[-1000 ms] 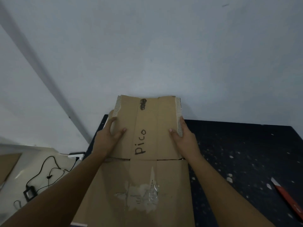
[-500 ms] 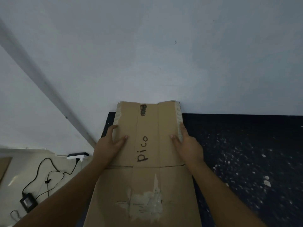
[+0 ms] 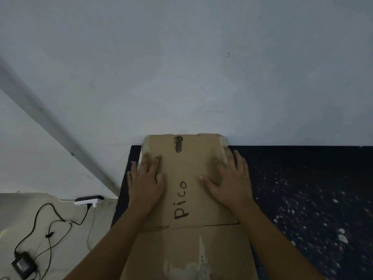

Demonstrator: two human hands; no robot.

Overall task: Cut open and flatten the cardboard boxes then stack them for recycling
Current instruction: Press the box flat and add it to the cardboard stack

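Both hands, left and right, press the box flat at the counter's far-left corner, fingers spread, gripping nothing; stacking probably follows.

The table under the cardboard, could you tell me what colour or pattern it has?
Dark navy table flecked with white specks, seen in the head view.

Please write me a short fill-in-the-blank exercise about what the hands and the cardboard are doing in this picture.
1. Both hands press flat on the ____.
2. The word written on it in marker is ____.
3. The left hand lies near the table's ____ edge.
4. On the floor, the black cable runs to a white ____.

Missing words: cardboard; pico; left; power strip
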